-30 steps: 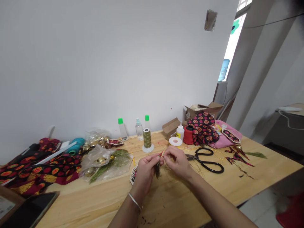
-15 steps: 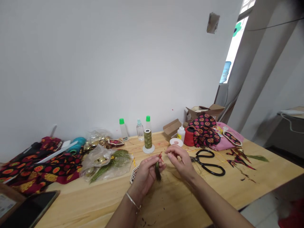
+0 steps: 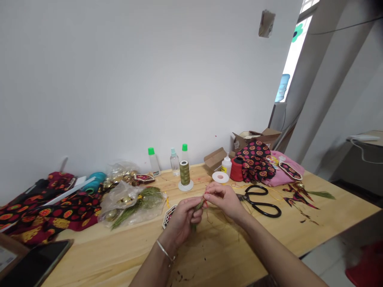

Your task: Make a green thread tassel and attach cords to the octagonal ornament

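My left hand (image 3: 184, 217) is closed around a small green thread tassel (image 3: 198, 205), whose lower end shows below the fingers. My right hand (image 3: 226, 200) pinches a red thread (image 3: 205, 203) at the tassel's top, and the fingertips of both hands nearly meet there. Just behind them stands an olive-green thread spool (image 3: 185, 173). Black-handled scissors (image 3: 263, 202) lie to the right of my right hand, their blades partly hidden by it. Beside my left wrist is an octagonal patterned piece (image 3: 169, 215), partly covered by the hand.
Bottles with green caps (image 3: 154, 162), a white glue bottle (image 3: 226, 165) and a red thread cone (image 3: 237, 170) line the wall. Patterned cloth (image 3: 66, 211) and a plastic bag (image 3: 119, 199) lie left. A phone (image 3: 38, 265) rests at the front left, a cardboard box (image 3: 266, 138) at back right.
My right hand has moved left and closed on the red thread at the tassel. The tassel has turned within my left hand, and the view has shifted slightly.
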Demonstrator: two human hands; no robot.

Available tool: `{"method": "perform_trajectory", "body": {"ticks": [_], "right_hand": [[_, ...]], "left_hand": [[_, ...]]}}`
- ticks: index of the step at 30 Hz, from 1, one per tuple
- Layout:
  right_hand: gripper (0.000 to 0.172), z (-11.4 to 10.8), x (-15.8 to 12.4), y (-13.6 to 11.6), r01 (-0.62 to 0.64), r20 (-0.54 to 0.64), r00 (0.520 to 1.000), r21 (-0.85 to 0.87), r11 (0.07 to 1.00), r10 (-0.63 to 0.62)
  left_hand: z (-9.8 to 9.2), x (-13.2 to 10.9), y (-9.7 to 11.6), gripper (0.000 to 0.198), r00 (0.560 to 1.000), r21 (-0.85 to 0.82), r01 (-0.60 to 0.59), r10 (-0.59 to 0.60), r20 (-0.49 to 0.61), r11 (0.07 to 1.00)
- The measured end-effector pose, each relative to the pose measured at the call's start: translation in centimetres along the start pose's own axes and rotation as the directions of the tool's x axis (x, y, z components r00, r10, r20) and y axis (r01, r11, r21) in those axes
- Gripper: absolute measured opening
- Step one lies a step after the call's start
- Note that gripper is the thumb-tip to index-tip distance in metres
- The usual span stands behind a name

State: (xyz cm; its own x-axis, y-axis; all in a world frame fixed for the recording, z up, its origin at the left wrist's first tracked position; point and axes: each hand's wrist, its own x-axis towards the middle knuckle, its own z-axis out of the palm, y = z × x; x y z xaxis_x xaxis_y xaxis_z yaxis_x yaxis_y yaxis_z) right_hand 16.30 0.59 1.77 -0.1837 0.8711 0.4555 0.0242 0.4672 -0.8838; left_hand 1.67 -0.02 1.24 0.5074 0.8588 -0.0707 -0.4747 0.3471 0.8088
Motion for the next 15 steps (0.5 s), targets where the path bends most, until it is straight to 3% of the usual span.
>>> {"method": "perform_trajectory", "body": {"ticks": [9, 15], "right_hand": [[0.012, -0.06, 0.08, -0.34, -0.115, 0.009, 0.993, 0.07, 0.991, 0.115], [0.011, -0.1, 0.12, -0.57, -0.165, 0.008, 0.986, 0.12, 0.979, 0.165]], "left_hand": [[0.15, 0.17, 0.23, 0.017, 1.0, 0.246, -0.01, 0.013, -0.008, 0.969], [-0.02, 0.18, 0.07, 0.026, 1.0, 0.302, -0.015, 0.015, 0.005, 0.953]]}}
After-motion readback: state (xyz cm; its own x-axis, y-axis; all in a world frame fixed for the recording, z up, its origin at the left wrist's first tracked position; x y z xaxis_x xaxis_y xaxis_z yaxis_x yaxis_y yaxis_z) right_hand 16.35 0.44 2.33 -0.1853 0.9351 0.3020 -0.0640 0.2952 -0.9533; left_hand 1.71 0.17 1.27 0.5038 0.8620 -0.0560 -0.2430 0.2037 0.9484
